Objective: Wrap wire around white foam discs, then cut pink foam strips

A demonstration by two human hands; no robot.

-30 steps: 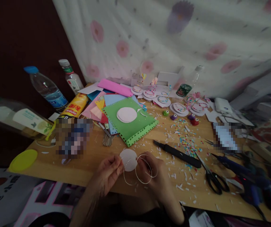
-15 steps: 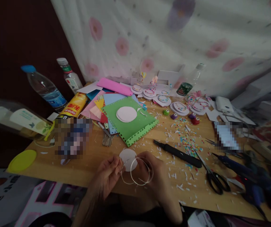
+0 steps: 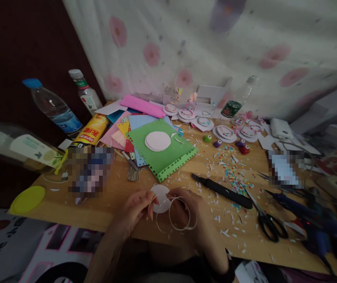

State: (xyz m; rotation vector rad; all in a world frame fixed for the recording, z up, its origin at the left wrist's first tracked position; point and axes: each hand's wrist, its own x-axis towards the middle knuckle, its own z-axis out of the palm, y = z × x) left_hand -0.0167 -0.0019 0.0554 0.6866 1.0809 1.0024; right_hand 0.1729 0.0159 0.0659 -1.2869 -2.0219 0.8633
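Note:
Between my hands is a coil of thin, pale wire (image 3: 169,213) in several loose loops. My right hand (image 3: 196,214) grips the loops at the right, with its fingers curled behind them. At the left, my left hand (image 3: 134,210) is closed, thumb and fingers pinched on the wire near one end. Behind the wire, a white paper disc (image 3: 162,196) lies on the table near the front edge. Farther back, white paper discs (image 3: 157,140) rest on a green sheet (image 3: 168,161) with a punched border.
A black craft knife (image 3: 224,192), black scissors (image 3: 270,226) and a blue glue gun (image 3: 301,212) lie on the right among paper scraps and confetti (image 3: 236,179). Bottles (image 3: 56,112) and a yellow lid (image 3: 27,199) are at the left. Beaded rings on discs (image 3: 224,133) line the back.
The wire loops have shifted right and spread a little. My left fingers have opened slightly around the wire, and my right hand has moved a little to the right.

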